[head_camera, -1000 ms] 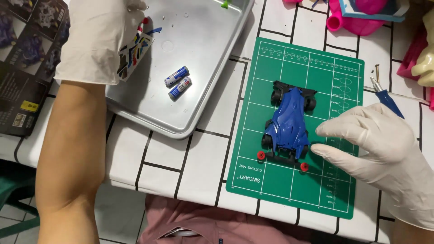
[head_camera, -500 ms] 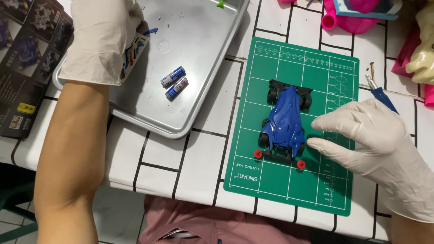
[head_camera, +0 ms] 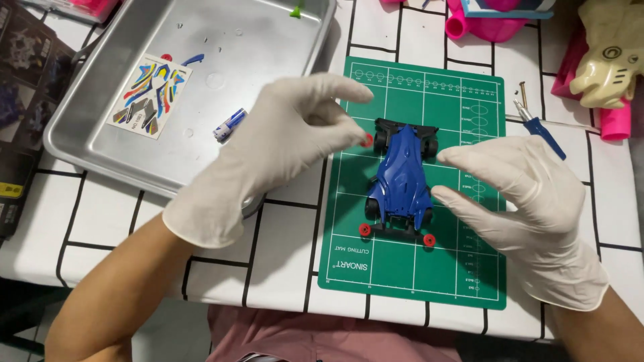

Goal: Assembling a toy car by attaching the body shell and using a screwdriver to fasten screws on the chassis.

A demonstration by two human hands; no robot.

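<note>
"What sort of place was it?"

"A hobby bench, likely at home. A green cutting mat point(head_camera: 416, 268) lay on a white tiled table point(head_camera: 282, 248), with a metal tray point(head_camera: 268, 40) holding a sticker sheet point(head_camera: 149, 95)."

"Anything else?"

"A small screwdriver point(head_camera: 540, 131), a model car point(head_camera: 401, 177), pink plastic toys point(head_camera: 493, 23) at the back, and gloved hands point(head_camera: 530, 201)."

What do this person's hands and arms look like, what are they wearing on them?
Both hands wear thin, off-white disposable gloves: the left hand and the right hand. Each glove fits loosely, wrinkles over the palm and ends in a wide cuff just past the wrist. Beyond the cuffs the forearms are bare, with no sleeves, watch or jewellery showing. The gloves carry no markings.
</note>
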